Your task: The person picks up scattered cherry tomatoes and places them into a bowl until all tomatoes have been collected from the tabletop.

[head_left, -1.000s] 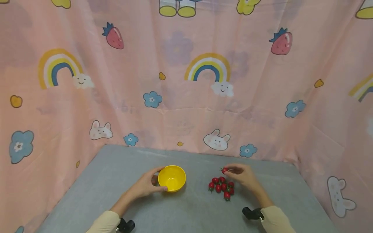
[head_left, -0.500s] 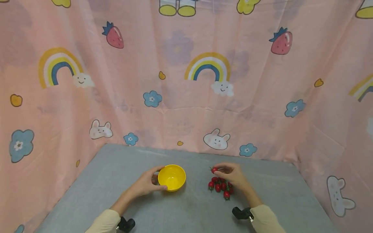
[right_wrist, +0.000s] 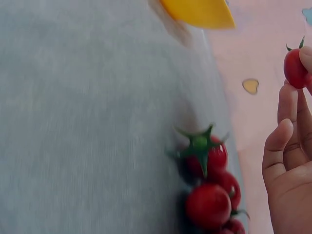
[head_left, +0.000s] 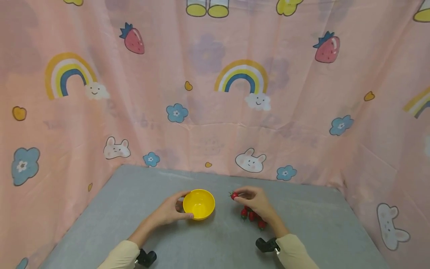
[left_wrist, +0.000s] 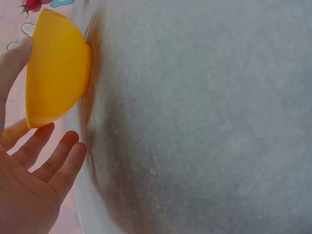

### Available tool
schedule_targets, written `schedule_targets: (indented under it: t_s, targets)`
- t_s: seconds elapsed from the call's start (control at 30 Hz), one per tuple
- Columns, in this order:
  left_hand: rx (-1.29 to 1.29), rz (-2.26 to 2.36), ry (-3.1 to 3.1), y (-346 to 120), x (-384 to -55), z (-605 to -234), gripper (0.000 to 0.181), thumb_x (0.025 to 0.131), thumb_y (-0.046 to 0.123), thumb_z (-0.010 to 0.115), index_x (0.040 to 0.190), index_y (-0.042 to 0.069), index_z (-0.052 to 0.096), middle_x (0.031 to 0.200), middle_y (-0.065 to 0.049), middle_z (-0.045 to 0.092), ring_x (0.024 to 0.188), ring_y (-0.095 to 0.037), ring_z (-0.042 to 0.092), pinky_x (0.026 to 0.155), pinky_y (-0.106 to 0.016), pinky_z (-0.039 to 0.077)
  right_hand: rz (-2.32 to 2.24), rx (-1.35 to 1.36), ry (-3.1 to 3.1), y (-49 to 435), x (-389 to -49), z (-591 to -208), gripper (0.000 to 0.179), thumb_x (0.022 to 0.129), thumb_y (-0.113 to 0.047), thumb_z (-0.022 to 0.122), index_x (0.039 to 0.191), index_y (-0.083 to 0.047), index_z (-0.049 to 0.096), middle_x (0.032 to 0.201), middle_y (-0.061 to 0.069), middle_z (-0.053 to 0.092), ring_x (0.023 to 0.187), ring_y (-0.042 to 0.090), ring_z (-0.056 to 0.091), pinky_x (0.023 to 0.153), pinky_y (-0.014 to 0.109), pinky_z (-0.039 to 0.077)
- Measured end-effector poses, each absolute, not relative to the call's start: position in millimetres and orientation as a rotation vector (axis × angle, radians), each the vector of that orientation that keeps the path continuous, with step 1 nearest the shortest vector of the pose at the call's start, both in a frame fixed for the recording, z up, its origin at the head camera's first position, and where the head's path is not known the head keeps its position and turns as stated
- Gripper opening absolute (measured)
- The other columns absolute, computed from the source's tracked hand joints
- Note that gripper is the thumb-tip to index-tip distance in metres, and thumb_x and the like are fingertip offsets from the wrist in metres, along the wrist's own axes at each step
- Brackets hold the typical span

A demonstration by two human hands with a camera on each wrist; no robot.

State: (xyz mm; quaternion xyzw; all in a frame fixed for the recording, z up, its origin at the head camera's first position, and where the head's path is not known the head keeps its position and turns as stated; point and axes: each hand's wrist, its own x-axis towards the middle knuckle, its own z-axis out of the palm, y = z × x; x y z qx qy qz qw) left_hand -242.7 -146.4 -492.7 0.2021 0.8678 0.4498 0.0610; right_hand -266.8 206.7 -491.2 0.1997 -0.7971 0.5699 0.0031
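Note:
A yellow bowl (head_left: 199,204) stands on the grey table, nothing inside it. My left hand (head_left: 171,210) holds it from the left, thumb at the near rim and fingers around the far side; in the left wrist view the bowl (left_wrist: 56,70) sits between thumb and fingertips. My right hand (head_left: 258,203) pinches one cherry tomato (head_left: 234,195) with a green calyx, raised to the right of the bowl. The same tomato (right_wrist: 294,67) shows between thumb and fingertips in the right wrist view. Below that hand lies a pile of cherry tomatoes (head_left: 251,216), partly hidden by it.
The grey table (head_left: 218,243) ends at a pink patterned curtain (head_left: 201,142) behind and at both sides. Each wrist wears a black camera mount, one near the left sleeve (head_left: 146,257) and one near the right sleeve (head_left: 267,245).
My right hand has moved left with the cherry tomato, from above the pile's right side toward the bowl. The left hand stays on the bowl; the view has shifted slightly.

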Motion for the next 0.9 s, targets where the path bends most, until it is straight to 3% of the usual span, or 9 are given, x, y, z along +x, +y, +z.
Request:
schedule_targets:
  t_s: [0.9]
  targets:
    - [0.625,1.363,2.608,-147,-245,-495,0.083,0.084,0.028,0.087,0.15,0.003,0.044,0.148,-0.019,0.048,0.116,-0.036,0.061,0.092,-0.044,0.055,1.816,0.825,-2.443,149,-274,-493,0.02,0.089,-0.012,0.081,0.107,-0.006,0.076,0.102,0.005,0.073,0.091,0.027,0.067,0.081,0.033,0.058]
